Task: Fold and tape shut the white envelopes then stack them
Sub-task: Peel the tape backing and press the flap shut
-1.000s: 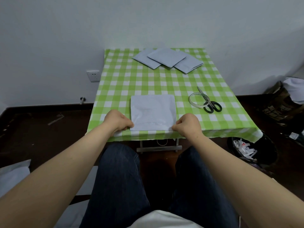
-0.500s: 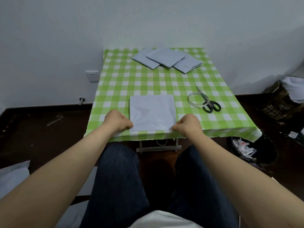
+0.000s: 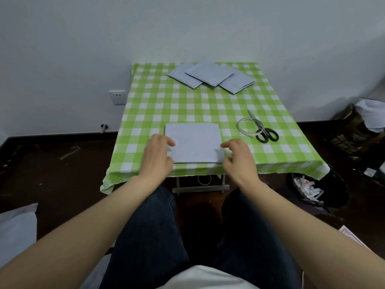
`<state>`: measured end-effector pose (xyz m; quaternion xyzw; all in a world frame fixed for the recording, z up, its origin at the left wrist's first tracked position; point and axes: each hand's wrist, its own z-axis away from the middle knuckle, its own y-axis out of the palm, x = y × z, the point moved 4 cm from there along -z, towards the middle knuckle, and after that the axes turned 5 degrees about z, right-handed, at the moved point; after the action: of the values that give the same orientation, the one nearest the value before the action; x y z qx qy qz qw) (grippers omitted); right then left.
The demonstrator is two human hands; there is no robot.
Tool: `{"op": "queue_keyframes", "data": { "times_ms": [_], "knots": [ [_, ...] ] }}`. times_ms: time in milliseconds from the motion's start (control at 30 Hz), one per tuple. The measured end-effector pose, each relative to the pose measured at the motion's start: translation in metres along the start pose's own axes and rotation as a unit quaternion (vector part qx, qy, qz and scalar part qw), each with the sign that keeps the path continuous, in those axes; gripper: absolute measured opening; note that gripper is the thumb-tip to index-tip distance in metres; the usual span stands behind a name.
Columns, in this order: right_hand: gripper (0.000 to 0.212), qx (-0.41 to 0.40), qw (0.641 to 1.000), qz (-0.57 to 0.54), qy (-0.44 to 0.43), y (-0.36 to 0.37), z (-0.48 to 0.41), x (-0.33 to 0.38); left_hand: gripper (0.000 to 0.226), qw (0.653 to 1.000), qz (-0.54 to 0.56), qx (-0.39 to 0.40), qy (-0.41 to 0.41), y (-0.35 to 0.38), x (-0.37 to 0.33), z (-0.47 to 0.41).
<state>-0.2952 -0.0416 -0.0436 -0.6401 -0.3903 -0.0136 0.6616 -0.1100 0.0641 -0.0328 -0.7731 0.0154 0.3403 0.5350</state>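
A white envelope (image 3: pixel 193 140) lies flat near the front edge of the green checked table (image 3: pixel 187 105). My left hand (image 3: pixel 157 157) covers its lower left corner, with thumb and fingers curled at the left edge. My right hand (image 3: pixel 238 158) pinches the lower right corner between thumb and forefinger, and a bit of white paper shows between them. The near edge of the envelope is partly hidden by both hands. Three folded envelopes (image 3: pixel 210 77) lie overlapped at the back of the table. To the right of the envelope lie a roll of tape (image 3: pixel 249 127) and black-handled scissors (image 3: pixel 265 133).
A black bin (image 3: pixel 312 192) with paper scraps stands on the floor at the table's right front corner. Bags (image 3: pixel 354 132) sit against the wall at the right. A wall socket (image 3: pixel 117 97) is left of the table. My knees are under the front edge.
Both hands have moved forward from the envelope's near corners onto its lower part. The near edge of the envelope has come up with them, and the fists have loosened into a pinch.
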Motion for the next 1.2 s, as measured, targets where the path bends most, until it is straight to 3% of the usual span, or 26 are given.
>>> {"op": "queue_keyframes", "data": {
  "times_ms": [67, 100, 167, 300, 567, 800, 933, 1200],
  "knots": [
    [0.055, 0.046, 0.990, 0.050, -0.120, 0.013, 0.013, 0.020, 0.054, 0.982, -0.059, 0.048, 0.170, 0.018, -0.018, 0.020],
    [0.061, 0.079, 0.981, 0.085, -0.157, 0.022, 0.019, 0.028, 0.063, 0.968, -0.111, 0.097, 0.203, 0.029, -0.023, 0.029],
    [0.070, 0.119, 0.962, 0.159, -0.185, 0.037, 0.028, 0.033, 0.075, 0.954, -0.174, 0.156, 0.185, 0.048, -0.023, 0.040],
    [0.073, 0.178, 0.944, 0.230, -0.155, 0.051, 0.033, 0.029, 0.080, 0.952, -0.193, 0.179, 0.154, 0.062, -0.019, 0.045],
    [0.077, 0.150, 0.948, 0.234, -0.157, 0.034, 0.033, 0.007, 0.081, 0.954, -0.186, 0.170, 0.166, 0.047, 0.008, 0.050],
    [0.070, 0.108, 0.948, 0.265, -0.142, 0.026, 0.032, 0.024, 0.070, 0.967, -0.184, 0.109, 0.136, 0.032, 0.001, 0.050],
    [0.075, 0.158, 0.946, 0.231, -0.162, 0.047, 0.033, 0.041, 0.076, 0.956, -0.195, 0.153, 0.158, 0.052, -0.019, 0.047],
    [0.072, 0.152, 0.942, 0.269, -0.131, 0.018, 0.032, 0.000, 0.069, 0.962, -0.196, 0.117, 0.152, 0.026, 0.018, 0.054]
  ]
}}
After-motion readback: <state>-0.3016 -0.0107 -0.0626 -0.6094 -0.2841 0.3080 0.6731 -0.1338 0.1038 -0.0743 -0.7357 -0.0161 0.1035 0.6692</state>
